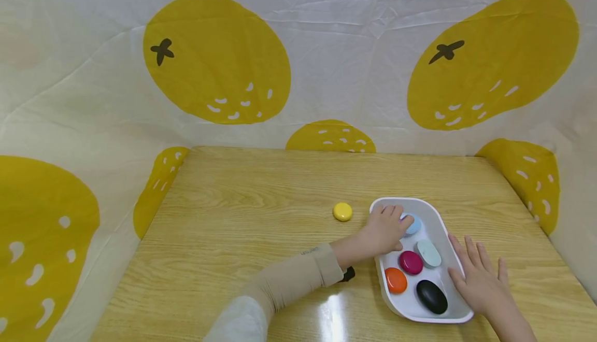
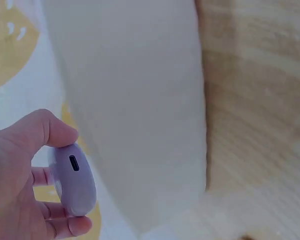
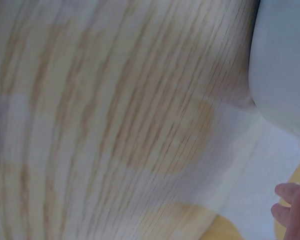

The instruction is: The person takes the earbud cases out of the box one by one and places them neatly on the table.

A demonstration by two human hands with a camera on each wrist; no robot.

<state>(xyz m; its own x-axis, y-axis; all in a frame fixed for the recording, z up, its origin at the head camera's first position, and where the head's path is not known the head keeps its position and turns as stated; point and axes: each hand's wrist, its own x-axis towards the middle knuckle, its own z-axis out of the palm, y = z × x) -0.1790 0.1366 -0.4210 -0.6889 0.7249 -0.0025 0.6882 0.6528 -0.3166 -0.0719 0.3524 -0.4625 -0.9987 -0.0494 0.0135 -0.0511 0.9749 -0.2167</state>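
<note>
My left hand reaches over the far end of a white tray. In the left wrist view its thumb and fingers pinch a purple rounded case with a small slot like a charging port; in the head view the fingers mostly hide it. Close by in the tray lies a light blue round piece, partly covered by the fingers. My right hand lies at the tray's right side, fingers spread and fairly straight, touching or very near the rim.
Inside the tray are a pale mint oval, a magenta round piece, an orange one and a black oval. A yellow round piece sits on the wooden table, left of the tray. Patterned cloth surrounds the table.
</note>
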